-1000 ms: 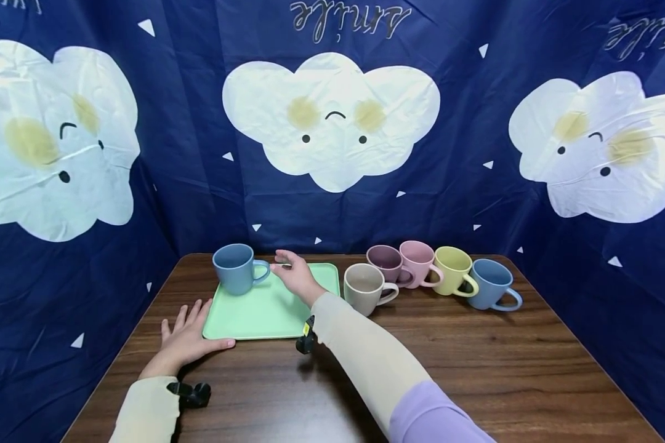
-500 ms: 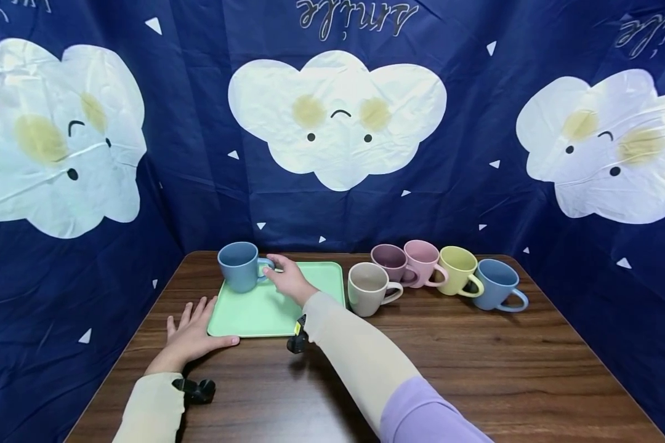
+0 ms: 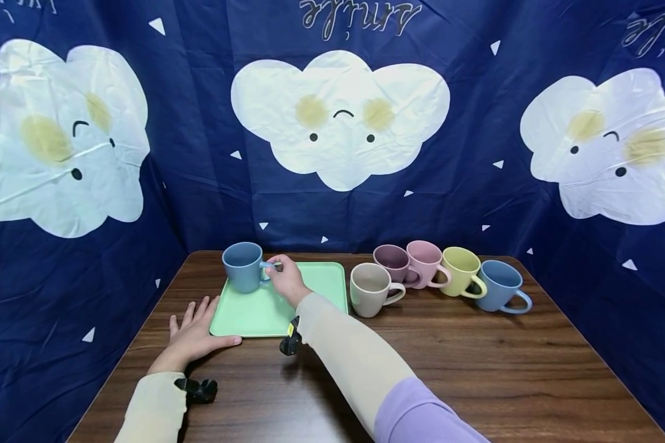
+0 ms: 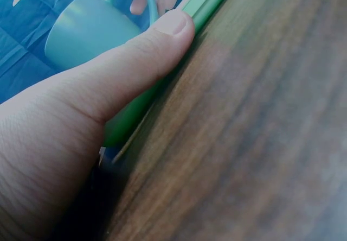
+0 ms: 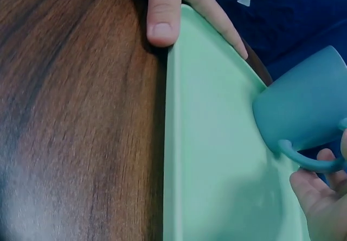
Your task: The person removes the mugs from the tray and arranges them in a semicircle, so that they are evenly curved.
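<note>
A blue mug (image 3: 244,267) stands upright at the far left corner of a light green tray (image 3: 255,317), its handle turned to the right. My right hand (image 3: 287,278) holds that handle; in the right wrist view its fingers (image 5: 309,189) curl at the handle's loop. At the tray's near left corner rests my left hand (image 3: 196,332), fingers spread along the left side and thumb along the front edge. The left wrist view shows that thumb (image 4: 157,37) against the tray's rim, with the mug (image 4: 89,32) behind it.
Right of the tray stands a beige mug (image 3: 369,290). Behind and beyond it, a slanting row holds a purple mug (image 3: 390,261), a pink mug (image 3: 423,264), a yellow mug (image 3: 459,271) and another blue mug (image 3: 497,285). A dark blue cloud-print curtain (image 3: 332,215) surrounds the wooden table (image 3: 449,357).
My right hand has moved left from over the tray to the blue mug's handle and taken hold of it. The left hand stays at the tray's corner. The view has shifted slightly.
</note>
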The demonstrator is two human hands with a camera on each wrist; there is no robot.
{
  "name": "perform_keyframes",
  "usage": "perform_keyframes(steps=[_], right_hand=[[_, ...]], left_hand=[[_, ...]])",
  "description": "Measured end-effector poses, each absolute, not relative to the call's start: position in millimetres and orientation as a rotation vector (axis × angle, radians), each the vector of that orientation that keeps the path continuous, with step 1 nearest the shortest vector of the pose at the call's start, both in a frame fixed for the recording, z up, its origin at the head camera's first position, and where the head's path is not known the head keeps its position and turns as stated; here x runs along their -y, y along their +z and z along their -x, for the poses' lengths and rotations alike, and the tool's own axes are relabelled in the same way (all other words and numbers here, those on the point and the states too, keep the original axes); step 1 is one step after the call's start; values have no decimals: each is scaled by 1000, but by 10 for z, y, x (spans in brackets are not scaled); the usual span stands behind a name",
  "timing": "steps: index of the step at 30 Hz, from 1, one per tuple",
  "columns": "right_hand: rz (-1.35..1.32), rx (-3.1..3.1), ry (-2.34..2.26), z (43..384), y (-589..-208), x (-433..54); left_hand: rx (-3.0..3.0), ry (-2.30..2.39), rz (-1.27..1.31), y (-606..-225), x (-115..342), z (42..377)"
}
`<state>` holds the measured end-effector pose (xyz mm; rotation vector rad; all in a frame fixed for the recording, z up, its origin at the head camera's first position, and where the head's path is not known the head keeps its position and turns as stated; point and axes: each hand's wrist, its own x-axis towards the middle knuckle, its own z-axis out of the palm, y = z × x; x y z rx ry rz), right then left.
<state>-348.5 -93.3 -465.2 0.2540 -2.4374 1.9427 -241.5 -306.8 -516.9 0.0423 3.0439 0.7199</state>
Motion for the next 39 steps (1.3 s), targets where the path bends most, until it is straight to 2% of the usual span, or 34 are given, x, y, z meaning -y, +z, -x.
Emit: perform_keyframes(steps=[10,39], right_hand=[[-307,2491,1796,3490,-4676,829],[-530,2461,1972,3375,-4726,153]], left_hand=[[-3039,724,-44,-5161,3050,2423],[-3061,760,-81,-5209,3093,2446]])
